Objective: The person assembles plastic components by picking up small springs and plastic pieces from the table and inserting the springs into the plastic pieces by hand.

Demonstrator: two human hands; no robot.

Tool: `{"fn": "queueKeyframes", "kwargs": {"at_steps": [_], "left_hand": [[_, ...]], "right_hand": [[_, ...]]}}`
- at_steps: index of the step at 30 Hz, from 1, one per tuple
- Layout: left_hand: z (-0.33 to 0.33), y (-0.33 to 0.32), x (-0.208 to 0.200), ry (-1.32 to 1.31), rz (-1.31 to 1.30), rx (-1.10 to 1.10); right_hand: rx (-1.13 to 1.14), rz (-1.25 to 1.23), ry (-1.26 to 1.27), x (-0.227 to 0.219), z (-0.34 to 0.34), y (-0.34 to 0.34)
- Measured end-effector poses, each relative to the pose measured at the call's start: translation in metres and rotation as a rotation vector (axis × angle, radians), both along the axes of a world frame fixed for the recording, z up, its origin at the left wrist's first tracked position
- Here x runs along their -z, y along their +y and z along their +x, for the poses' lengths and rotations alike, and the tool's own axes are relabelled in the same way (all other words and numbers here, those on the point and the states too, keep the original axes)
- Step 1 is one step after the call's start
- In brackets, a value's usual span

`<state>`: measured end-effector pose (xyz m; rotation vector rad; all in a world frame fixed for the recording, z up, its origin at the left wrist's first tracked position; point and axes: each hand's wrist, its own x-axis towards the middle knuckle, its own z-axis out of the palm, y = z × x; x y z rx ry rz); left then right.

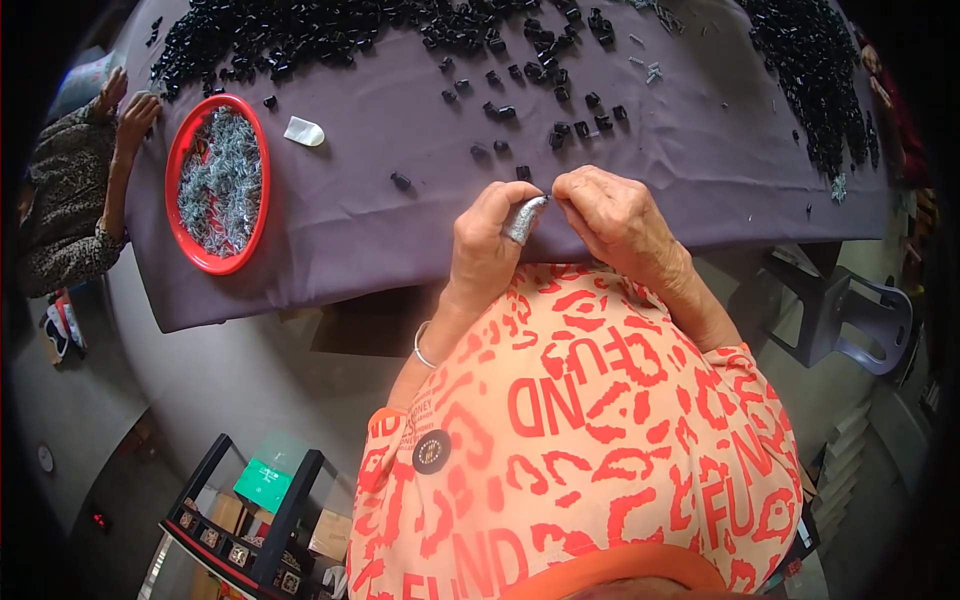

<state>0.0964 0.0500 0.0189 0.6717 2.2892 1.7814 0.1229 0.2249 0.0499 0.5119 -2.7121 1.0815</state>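
Note:
Close together at the table's near edge, my two hands meet fingertip to fingertip. My left hand (483, 243) is closed in a pinch, and one of its digits is wrapped in silvery tape (523, 220). A tiny dark bit shows at the fingertips between the hands, too small to name. My right hand (622, 220) has its fingers curled in and pressed together; whatever it holds is hidden. Just beyond the fingertips lies a small black plastic piece (523, 173), with another black piece (401, 181) off to the left.
A red oval basin (262, 200) full of small silvery metal pieces stands at the left, beside a white rounded piece (304, 131). Heaps of black plastic pieces (290, 40) cover the far side. A co-worker's hand (138, 120) rests at the left edge. A grey plastic chair (860, 320) stands right.

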Motion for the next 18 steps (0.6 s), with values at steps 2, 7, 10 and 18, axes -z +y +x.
{"fn": "queueKeyframes", "kwargs": {"at_steps": [2, 7, 10, 18], "left_hand": [[-0.002, 0.001, 0.000, 0.101, -0.008, 0.000], [-0.002, -0.001, -0.001, 0.185, 0.005, 0.016], [-0.001, -0.005, -0.003, 0.033, 0.024, 0.012], [0.000, -0.010, -0.005, -0.221, 0.145, 0.051]], "right_hand": [[-0.019, 0.048, -0.002, -0.001, 0.001, 0.000], [-0.075, 0.076, -0.075, -0.002, -0.001, -0.002], [-0.071, -0.134, -0.107, 0.006, -0.003, -0.001], [0.024, -0.352, -0.206, 0.003, 0.002, -0.007]]}}
